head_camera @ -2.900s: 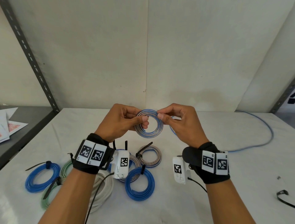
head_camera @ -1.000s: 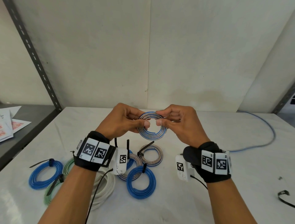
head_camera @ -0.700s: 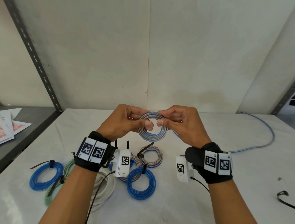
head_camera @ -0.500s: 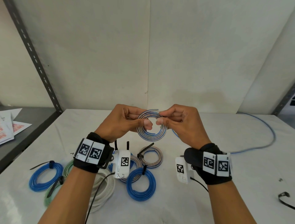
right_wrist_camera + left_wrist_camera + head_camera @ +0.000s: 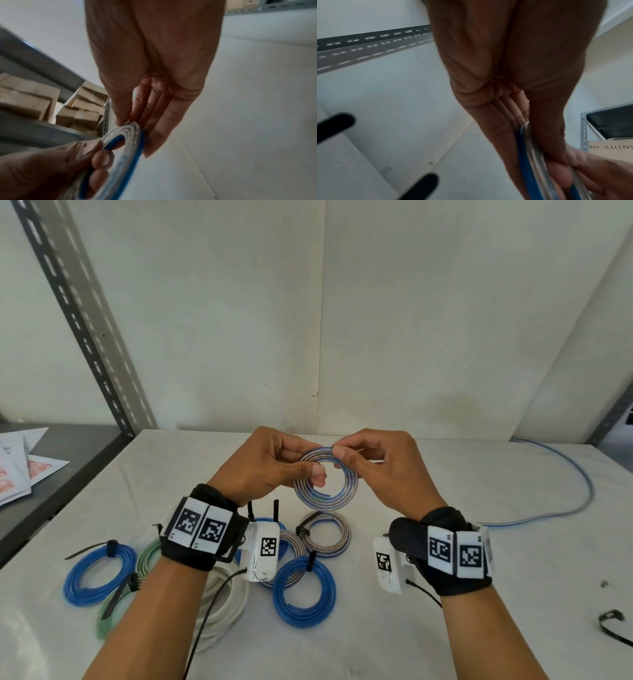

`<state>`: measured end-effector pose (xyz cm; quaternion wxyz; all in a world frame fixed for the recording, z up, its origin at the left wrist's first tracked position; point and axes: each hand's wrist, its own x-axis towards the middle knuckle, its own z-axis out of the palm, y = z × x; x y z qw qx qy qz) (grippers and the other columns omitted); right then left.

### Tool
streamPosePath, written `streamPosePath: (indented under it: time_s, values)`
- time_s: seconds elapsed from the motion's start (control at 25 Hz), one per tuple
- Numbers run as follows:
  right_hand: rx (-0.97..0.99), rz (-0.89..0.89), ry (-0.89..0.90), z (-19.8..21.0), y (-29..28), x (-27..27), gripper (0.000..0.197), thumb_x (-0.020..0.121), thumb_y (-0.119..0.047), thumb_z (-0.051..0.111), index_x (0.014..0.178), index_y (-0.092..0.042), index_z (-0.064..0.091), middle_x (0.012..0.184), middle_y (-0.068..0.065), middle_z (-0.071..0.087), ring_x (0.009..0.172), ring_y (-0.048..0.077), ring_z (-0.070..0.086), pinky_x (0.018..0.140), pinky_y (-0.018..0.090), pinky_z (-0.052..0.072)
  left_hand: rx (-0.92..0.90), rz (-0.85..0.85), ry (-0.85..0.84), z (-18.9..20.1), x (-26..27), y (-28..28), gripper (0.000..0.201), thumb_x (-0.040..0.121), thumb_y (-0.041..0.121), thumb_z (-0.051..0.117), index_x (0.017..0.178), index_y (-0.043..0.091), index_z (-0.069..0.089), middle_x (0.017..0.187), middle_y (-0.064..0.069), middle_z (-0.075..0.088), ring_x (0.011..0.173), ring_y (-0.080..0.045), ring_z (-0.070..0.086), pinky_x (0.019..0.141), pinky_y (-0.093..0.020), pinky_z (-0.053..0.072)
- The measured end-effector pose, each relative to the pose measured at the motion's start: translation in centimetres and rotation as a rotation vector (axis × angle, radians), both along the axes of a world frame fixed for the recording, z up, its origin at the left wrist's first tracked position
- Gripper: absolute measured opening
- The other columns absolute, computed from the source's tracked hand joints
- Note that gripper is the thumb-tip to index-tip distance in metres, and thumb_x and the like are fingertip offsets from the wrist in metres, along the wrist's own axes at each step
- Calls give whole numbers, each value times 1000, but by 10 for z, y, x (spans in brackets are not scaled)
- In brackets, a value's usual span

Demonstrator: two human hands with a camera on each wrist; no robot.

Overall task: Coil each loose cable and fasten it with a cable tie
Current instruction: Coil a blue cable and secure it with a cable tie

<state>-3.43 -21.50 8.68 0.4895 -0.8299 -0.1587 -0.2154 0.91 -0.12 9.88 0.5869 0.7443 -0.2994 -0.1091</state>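
My left hand [image 5: 263, 470] and right hand [image 5: 383, 470], both raised above the white table [image 5: 479, 594], hold one flat coil of blue-and-grey ribbon cable [image 5: 327, 494] between them. Left hand: thumb and curled fingers pinch the coil's left rim. Right hand: thumb and forefinger pinch the top rim, the other fingers extended behind the coil in the right wrist view. The coil stands upright, its open centre facing me; a free cable end [image 5: 318, 497] lies along the lower inner turn. No tie shows on this coil.

Below and between my wrists, on the table: a tied blue-and-grey coil [image 5: 325, 534] and a tied blue tube coil [image 5: 305, 590], each with a black cable tie. Left of my left wrist: another tied blue coil [image 5: 96, 573], a green coil [image 5: 114, 611] overlapping it, and a white coil [image 5: 226, 604] partly under my forearm.

Right of my right hand, a loose blue cable [image 5: 568, 491] curves across the table. Near the right edge lies a black cable tie [image 5: 613, 625].

No containers stand on the table; cardboard boxes [image 5: 29, 97] sit on shelving in the right wrist view, contents hidden.
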Motion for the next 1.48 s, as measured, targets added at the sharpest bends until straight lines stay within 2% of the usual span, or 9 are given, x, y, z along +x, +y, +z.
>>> streamPosePath:
  time_s: [0.16,0.36,0.48,0.64,0.88,1.0,1.08,1.24,1.48]
  values:
    - [88,1,45,-1,1,1,6,94,-16,70,94,-13,76,81,-2,77,76,7,74,70,17,54,1,7,-13,0,1,-2,25,85,7,75,110,8,75,86,-15,77,80,-24,74,73,-31,60]
    - [240,33,75,-2,12,1,10,94,-12,70,97,-3,72,86,9,76,78,19,76,72,42,63,-35,26,-24,-1,2,3,26,84,15,75,109,8,76,88,-17,77,82,-28,73,81,-44,60]
    - [282,45,40,0,14,1,9,92,-8,71,98,-2,70,86,11,76,76,22,76,71,47,63,-57,18,-19,1,1,4,26,85,12,73,110,5,75,86,-17,76,79,-25,73,72,-35,59]
    - [148,58,55,-1,8,-1,18,83,-15,82,96,-17,71,92,-2,76,86,13,74,79,36,62,-74,24,-9,0,2,4,25,87,10,73,111,6,74,85,-17,76,77,-22,73,71,-29,57]
    - [147,-7,25,-4,12,2,22,80,-11,84,94,-23,71,92,-5,76,81,8,74,71,27,61,-85,41,6,-2,4,3,26,87,9,71,112,3,73,87,-16,76,79,-22,73,75,-31,59]
    - [157,-23,25,-4,11,0,23,79,-10,85,94,-22,73,91,-5,77,83,6,74,73,25,60,-73,11,88,-1,3,-1,36,95,29,59,115,1,68,83,-11,73,79,-23,70,76,-33,58]
    - [148,-7,33,-2,11,-2,23,79,-9,85,92,-22,73,90,-6,77,83,5,73,73,23,60,-108,38,244,0,4,-12,50,101,44,44,106,-1,64,67,-8,59,63,-22,60,77,-39,58]
    - [84,3,21,0,16,-5,22,79,-8,84,91,-23,73,90,-11,75,83,1,72,69,15,54,-148,112,297,0,0,-31,31,107,30,42,83,12,48,53,6,31,46,-12,29,65,-33,46]
    - [139,23,29,-1,12,-1,20,76,-7,86,89,-14,73,90,-11,75,82,4,74,71,14,55,-201,135,236,-3,1,-33,28,105,19,47,77,14,43,55,7,31,44,-9,27,58,-31,40]
